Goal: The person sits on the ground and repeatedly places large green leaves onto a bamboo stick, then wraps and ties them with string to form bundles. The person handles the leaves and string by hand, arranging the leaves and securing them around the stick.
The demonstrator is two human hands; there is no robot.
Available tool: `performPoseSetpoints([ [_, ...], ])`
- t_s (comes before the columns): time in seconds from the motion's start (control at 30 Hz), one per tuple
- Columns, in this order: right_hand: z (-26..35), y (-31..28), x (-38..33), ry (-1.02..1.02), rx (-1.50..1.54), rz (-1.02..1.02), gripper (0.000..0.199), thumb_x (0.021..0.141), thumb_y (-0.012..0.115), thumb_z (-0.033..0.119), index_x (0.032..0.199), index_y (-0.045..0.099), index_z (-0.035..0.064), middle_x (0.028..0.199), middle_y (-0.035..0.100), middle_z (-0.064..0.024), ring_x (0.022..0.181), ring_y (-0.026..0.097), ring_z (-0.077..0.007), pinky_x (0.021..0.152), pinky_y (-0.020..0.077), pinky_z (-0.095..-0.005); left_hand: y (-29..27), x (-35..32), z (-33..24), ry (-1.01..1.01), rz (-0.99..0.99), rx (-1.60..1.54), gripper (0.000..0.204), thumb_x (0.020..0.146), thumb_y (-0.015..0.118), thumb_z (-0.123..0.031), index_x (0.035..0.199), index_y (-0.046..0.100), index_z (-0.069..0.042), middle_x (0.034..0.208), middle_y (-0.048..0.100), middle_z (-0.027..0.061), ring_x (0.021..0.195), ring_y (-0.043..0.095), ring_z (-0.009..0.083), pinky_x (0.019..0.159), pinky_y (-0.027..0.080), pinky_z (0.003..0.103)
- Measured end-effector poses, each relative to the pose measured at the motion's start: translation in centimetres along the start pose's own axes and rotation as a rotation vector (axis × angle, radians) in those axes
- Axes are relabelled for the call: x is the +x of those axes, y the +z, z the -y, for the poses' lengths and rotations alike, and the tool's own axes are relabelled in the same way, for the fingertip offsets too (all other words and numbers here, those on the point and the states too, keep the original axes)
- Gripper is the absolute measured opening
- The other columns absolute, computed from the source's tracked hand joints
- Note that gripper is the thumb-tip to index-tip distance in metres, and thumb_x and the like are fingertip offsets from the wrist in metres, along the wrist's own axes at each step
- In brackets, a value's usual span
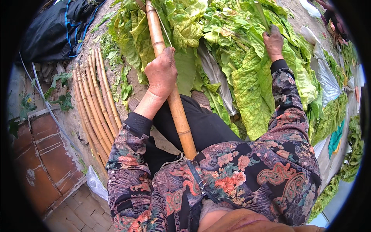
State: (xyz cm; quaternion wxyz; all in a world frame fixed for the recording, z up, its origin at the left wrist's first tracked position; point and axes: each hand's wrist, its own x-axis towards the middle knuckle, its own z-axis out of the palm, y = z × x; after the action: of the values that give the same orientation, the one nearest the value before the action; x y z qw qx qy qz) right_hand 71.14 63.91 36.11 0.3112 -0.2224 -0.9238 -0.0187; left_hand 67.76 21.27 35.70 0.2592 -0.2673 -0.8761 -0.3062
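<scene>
My left hand (161, 73) is closed near the middle of a thick bamboo pole (179, 116), whose near end rests against my waist. A thin pale string (164, 28) runs tight along the pole down to this hand. Large yellow-green leaves (135, 38) hang from the far part of the pole. Over on the right, my right hand (273, 42) is closed around the stems of a bunch of leaves (262, 17), above a big heap of similar leaves (251, 91).
Several bamboo poles (94, 96) lie side by side on the ground at left. Behind them is a black sheet with blue edging (50, 33). A rusty metal panel (42, 158) and a clear plastic bag (96, 183) are at lower left. White plastic sheeting (326, 77) lies at right.
</scene>
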Motion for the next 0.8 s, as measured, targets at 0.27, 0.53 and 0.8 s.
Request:
performPoseSetpoints([
  [0.27,0.1,0.4,-1.0,-0.05,-0.202,0.393,0.04,0.077,0.067,0.034,0.104,0.056,0.0074,0.106,0.058,-0.019,0.097,0.058,-0.0373,0.083,0.0469,-0.0443,0.3,0.2,-0.7,-0.07,-0.006,0.028,0.009,0.088,0.055,-0.017,0.094,0.062,-0.015,0.066,0.062,0.0108,0.055,0.062,0.0296,0.049,0.048,0.038],
  [0.53,2.8,-0.1,-2.5,-0.195,-0.35,0.421,0.024,0.07,0.069,0.028,0.087,0.063,0.0113,0.102,0.061,-0.0085,0.098,0.058,-0.0303,0.087,0.0404,-0.0493,0.7,-0.2,-0.2,-0.059,-0.06,0.012,0.009,0.088,0.056,-0.018,0.094,0.062,-0.013,0.064,0.062,0.0112,0.055,0.062,0.03,0.049,0.049,0.039],
  [0.8,11.6,-7.5,-0.4,-0.406,0.357,0.266,0.051,0.078,0.055,0.012,0.124,0.04,-0.0017,0.095,0.06,-0.0245,0.088,0.057,-0.0408,0.079,0.045,-0.0458,0.6,-0.2,-0.5,-0.068,-0.01,-0.001,0.003,0.081,0.056,-0.01,0.081,0.054,-0.012,0.059,0.058,0.0116,0.054,0.061,0.0308,0.047,0.048,0.04],
])
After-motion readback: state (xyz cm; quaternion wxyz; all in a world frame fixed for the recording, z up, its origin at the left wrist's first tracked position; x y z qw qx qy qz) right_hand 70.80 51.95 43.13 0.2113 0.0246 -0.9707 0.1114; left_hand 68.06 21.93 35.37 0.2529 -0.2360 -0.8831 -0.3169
